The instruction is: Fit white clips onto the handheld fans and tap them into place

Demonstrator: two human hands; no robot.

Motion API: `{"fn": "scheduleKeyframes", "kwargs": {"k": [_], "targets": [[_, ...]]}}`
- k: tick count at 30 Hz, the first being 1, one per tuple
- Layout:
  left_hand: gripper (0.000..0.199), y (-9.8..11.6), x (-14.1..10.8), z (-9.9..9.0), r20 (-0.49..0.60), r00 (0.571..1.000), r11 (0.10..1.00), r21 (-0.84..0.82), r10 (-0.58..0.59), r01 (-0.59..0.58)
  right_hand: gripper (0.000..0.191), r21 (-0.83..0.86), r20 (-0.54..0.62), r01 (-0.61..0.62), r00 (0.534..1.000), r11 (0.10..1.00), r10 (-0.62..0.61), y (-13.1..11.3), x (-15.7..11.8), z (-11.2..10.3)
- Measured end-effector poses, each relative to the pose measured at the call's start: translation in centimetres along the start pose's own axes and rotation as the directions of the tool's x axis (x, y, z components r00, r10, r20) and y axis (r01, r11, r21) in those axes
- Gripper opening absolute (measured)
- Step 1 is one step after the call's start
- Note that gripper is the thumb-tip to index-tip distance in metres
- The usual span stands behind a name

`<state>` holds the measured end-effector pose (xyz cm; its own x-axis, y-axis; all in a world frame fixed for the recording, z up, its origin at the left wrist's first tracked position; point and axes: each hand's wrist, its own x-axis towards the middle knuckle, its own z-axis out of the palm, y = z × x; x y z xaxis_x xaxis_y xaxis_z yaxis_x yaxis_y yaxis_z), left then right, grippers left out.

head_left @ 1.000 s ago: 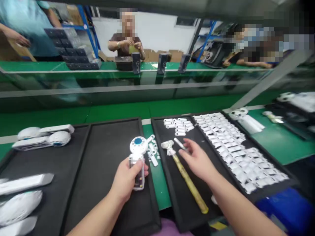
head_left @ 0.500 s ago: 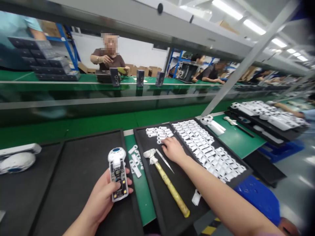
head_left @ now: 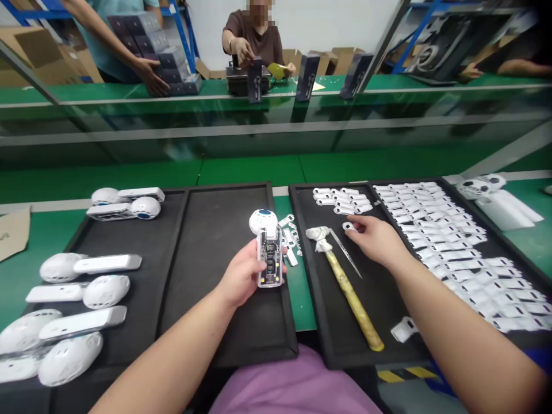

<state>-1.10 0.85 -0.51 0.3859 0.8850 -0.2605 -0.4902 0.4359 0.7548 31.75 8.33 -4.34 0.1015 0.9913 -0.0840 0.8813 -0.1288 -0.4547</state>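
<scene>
My left hand (head_left: 239, 277) is closed around a white handheld device (head_left: 270, 261) with a round head; its circuit board shows through the open front. My right hand (head_left: 379, 238) pinches a small white plastic cover (head_left: 348, 226) with a hole in its end, just above a black tray (head_left: 383, 299). Beyond those fingers lies a group of similar white covers (head_left: 342, 201). Left of the right hand are a thin pointed metal tool (head_left: 346, 253) and a hammer (head_left: 354, 299) with a cloth-wrapped head and yellow handle. A single white piece (head_left: 404, 329) lies near my right forearm.
Rows of white parts (head_left: 470, 247) fill the tray at right. Small white pieces (head_left: 291, 244) lie on the green strip between trays. Finished-looking devices (head_left: 106, 290) sit at left. Across the line, one person handles dark boxes (head_left: 254, 80); another holds a stack (head_left: 168, 63).
My view has swung left, bringing the devices on the left into sight. My right hand has drawn back slightly from the group of covers with one pinched. The left hand still holds the device.
</scene>
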Motion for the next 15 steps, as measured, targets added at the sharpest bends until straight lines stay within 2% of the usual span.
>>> {"fn": "scheduleKeyframes", "kwargs": {"k": [2, 3, 4, 5, 6, 7, 8, 11, 15], "targets": [[0.045, 0.0, 0.1, 0.0, -0.002, 1.000, 1.000, 0.006, 0.007, -0.007, 0.036, 0.243, -0.003, -0.088, 0.996, 0.966, 0.091, -0.7, -0.8, -0.5], [0.045, 0.0, 0.1, 0.0, -0.001, 1.000, 1.000, 0.010, 0.008, -0.008, 0.032, 0.440, 0.032, -0.144, 0.989, 0.886, 0.145, -1.1, -1.3, -0.7], [0.047, 0.0, 0.2, 0.1, 0.001, 1.000, 1.000, 0.015, 0.009, -0.009, 0.028, 0.636, 0.101, -0.209, 0.977, 0.743, 0.188, -1.5, -1.8, -1.0], [0.048, 0.0, 0.2, 0.1, 0.002, 1.000, 1.000, 0.020, 0.009, -0.009, 0.026, 0.783, 0.192, -0.277, 0.959, 0.557, 0.207, -1.9, -2.4, -1.3], [0.049, 0.0, 0.2, 0.2, 0.004, 1.000, 1.000, 0.026, 0.009, -0.009, 0.026, 0.859, 0.285, -0.343, 0.937, 0.379, 0.201, -2.4, -3.0, -1.6], [0.051, 0.0, 0.2, 0.2, 0.007, 1.000, 0.999, 0.032, 0.011, -0.011, 0.027, 0.880, 0.361, -0.399, 0.915, 0.258, 0.181, -2.8, -3.6, -1.9], [0.052, 0.0, 0.2, 0.2, 0.013, 1.000, 0.999, 0.038, 0.013, -0.014, 0.029, 0.879, 0.416, -0.442, 0.895, 0.179, 0.162, -3.2, -4.2, -2.1], [0.057, -0.2, 0.0, 0.2, 0.043, 0.999, 0.998, 0.059, 0.003, -0.006, 0.044, 0.864, 0.487, -0.497, 0.865, 0.080, 0.122, -4.8, -5.9, -2.5], [0.058, -0.4, -0.2, 0.0, 0.054, 0.998, 0.995, 0.097, -0.019, 0.014, 0.043, 0.870, 0.487, -0.488, 0.873, 0.072, 0.023, -7.0, -7.9, -2.1]]}}
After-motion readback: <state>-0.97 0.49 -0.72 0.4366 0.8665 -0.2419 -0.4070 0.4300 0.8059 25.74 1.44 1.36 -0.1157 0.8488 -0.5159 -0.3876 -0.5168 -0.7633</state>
